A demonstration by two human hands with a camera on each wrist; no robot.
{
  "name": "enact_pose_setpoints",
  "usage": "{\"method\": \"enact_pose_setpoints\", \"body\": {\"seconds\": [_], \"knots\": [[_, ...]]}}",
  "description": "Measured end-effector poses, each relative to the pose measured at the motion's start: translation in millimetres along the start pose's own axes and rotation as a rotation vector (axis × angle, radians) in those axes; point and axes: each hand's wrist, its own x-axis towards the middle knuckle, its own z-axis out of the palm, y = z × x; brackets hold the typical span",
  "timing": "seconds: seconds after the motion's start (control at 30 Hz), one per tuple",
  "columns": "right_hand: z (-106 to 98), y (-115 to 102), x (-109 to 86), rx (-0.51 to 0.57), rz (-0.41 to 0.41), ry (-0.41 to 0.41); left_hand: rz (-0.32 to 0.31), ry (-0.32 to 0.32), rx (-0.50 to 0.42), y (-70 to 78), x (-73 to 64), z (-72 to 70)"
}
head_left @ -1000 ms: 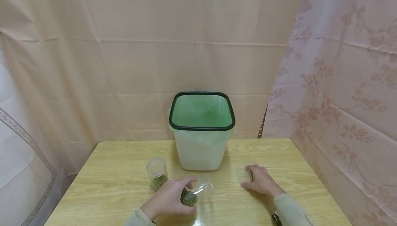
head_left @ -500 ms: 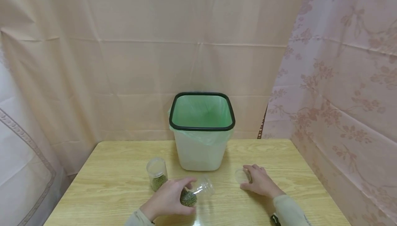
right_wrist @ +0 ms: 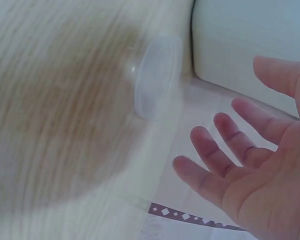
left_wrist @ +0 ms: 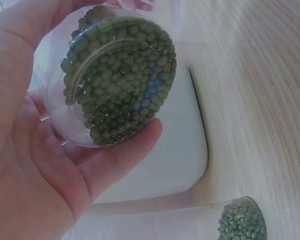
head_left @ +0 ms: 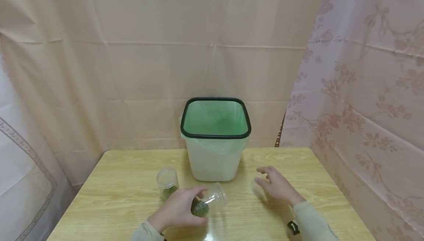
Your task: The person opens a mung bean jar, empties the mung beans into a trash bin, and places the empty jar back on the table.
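Note:
My left hand [head_left: 179,208] grips a clear jar [head_left: 215,195] partly filled with green mung beans, fingers and thumb curled round it. The jar tilts with its mouth toward the right, and the beans lie against its base [left_wrist: 122,75] in the left wrist view. A clear round lid [right_wrist: 157,77] lies on the table in the right wrist view. My right hand [head_left: 278,186] hovers beside and above this lid, fingers spread and apart from it, holding nothing. A second clear jar [head_left: 167,180] with green beans stands upright just beyond the left hand.
A white bin [head_left: 213,163] with a black rim and green liner bag stands at the table's back middle. The wooden table [head_left: 109,189] ends at a beige curtain [head_left: 145,86]. Floral cloth [head_left: 374,116] hangs at the right. A small black object [head_left: 293,227] shows beside the right sleeve.
My right hand has let go of the lid; its fingers have lifted and spread, leaving the lid on the table. The left hand keeps its grip on the tilted jar, almost still.

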Motion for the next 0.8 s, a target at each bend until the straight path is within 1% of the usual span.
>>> {"method": "enact_pose_setpoints", "body": {"seconds": [0.07, 0.17, 0.3, 0.4, 0.57, 0.8], "knots": [[-2, -2, 2.1, 0.006, 0.000, 0.007, 0.005, -0.001, -0.006, -0.4, 0.0, -1.4], [-4, -5, 4.3, 0.007, -0.023, 0.016, 0.009, 0.003, -0.002, 0.2, -0.1, -4.3], [-9, -9, 6.9, 0.027, -0.044, -0.004, 0.001, -0.001, 0.001, 1.5, 0.2, -9.1], [-14, -13, 9.1, 0.059, -0.024, -0.031, -0.008, 0.000, -0.004, 2.5, 0.9, -13.4], [-23, -22, 13.1, 0.111, 0.019, -0.073, -0.023, 0.039, -0.009, 3.8, 2.3, -21.9], [-33, -28, 18.4, 0.189, 0.066, -0.120, -0.012, 0.069, -0.048, 2.1, 3.6, -34.8]]}}
